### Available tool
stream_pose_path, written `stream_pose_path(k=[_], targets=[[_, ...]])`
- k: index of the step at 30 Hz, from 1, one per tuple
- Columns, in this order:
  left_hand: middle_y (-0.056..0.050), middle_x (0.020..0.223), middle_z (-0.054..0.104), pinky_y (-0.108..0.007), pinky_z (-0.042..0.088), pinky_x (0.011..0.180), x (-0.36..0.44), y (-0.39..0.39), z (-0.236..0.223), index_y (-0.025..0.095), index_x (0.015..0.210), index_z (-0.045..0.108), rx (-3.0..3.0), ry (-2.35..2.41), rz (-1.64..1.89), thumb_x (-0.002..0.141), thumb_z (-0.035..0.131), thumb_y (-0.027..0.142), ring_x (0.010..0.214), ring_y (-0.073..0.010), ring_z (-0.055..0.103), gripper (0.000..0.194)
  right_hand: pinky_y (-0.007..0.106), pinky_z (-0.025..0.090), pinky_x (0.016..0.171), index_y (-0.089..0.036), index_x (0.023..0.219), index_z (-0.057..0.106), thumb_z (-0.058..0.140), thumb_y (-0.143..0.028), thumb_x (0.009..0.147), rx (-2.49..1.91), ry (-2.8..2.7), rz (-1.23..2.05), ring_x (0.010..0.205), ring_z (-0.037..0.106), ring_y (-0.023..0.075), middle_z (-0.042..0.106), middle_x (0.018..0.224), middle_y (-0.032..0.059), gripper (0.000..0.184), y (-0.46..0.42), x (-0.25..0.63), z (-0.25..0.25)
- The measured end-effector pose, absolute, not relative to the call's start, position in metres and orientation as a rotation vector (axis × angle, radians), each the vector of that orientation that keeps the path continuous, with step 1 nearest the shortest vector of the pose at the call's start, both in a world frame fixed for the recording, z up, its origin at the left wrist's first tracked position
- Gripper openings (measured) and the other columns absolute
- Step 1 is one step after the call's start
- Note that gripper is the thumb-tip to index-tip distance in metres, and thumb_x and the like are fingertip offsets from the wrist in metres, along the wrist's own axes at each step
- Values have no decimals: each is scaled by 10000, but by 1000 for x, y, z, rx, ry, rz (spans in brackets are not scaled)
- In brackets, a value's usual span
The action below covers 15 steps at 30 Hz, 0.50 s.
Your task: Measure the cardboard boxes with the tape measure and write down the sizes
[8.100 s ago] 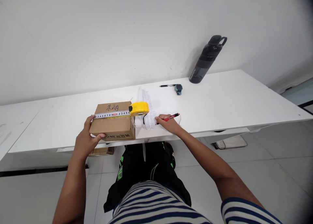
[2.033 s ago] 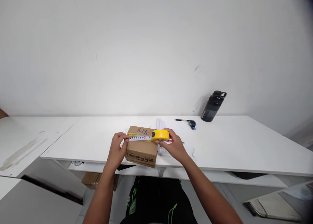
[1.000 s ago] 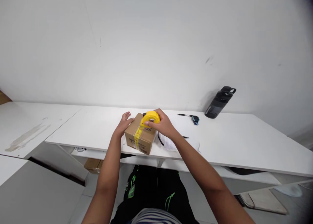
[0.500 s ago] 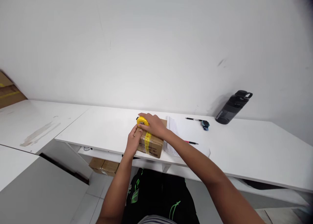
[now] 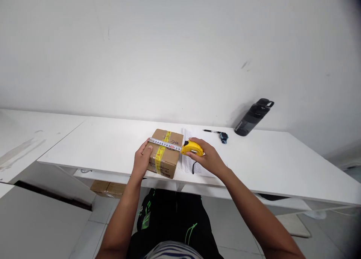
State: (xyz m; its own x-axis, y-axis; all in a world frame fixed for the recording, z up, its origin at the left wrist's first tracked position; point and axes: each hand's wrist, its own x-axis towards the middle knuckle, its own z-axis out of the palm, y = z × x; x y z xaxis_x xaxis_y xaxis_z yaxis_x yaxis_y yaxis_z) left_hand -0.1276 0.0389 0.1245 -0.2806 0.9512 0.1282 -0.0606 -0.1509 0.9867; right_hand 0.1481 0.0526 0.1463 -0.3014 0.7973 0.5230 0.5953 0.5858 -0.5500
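Note:
A taped cardboard box (image 5: 169, 159) lies on the white table, crossed by yellow printed tape. My right hand (image 5: 210, 157) is closed around a yellow tape measure (image 5: 192, 149) just right of the box, its dark wrist strap hanging down. The pulled-out steel blade (image 5: 166, 144) runs across the top of the box. At the box's left edge, my left hand (image 5: 141, 159) has its thumb on the cardboard and its fingers at the blade's free end. The exact grip on that end is partly hidden.
Printed sheets of paper (image 5: 204, 171) lie right of the box, partly under my right hand. Behind them are a black pen (image 5: 211, 131) and a dark watch-like item (image 5: 223, 137). A dark bottle (image 5: 252, 118) leans against the wall. Brown cartons (image 5: 108, 188) sit below the table.
My right hand has moved right with the tape measure, and the blade now stretches over the box. My left hand stays at the box's left side. The view has shifted right.

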Motion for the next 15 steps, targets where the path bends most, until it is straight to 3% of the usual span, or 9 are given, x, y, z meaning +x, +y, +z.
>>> stream_pose_path(k=[4, 9, 15], targets=[[-93, 1358, 606, -412, 427, 1062, -125, 38, 127, 159, 1307, 607, 1089, 1286, 1581, 804, 650, 386, 1244, -288, 559, 553, 462, 504, 889, -289, 1264, 563, 642, -496, 839, -1093, -2032, 311, 997, 659, 270, 680, 1168, 71, 479, 55, 144, 151], [-98, 1347, 614, -397, 442, 1041, -124, 37, 126, 159, 1300, 610, 1107, 1247, 1589, 809, 648, 391, 1222, -280, 575, 545, 401, 503, 864, -290, 1317, 503, 632, -543, 830, -1111, -1980, 464, 1042, 646, 254, 635, 1285, 57, 563, 64, 104, 177], [-100, 1286, 645, -363, 493, 948, -123, 34, 125, 171, 1316, 577, 1050, 1205, 1568, 789, 658, 401, 1141, -275, 618, 580, 382, 468, 842, -283, 1321, 507, 629, -489, 834, -1043, -2276, 459, 981, 659, 263, 704, 1153, 30, 543, 96, 19, 204]])
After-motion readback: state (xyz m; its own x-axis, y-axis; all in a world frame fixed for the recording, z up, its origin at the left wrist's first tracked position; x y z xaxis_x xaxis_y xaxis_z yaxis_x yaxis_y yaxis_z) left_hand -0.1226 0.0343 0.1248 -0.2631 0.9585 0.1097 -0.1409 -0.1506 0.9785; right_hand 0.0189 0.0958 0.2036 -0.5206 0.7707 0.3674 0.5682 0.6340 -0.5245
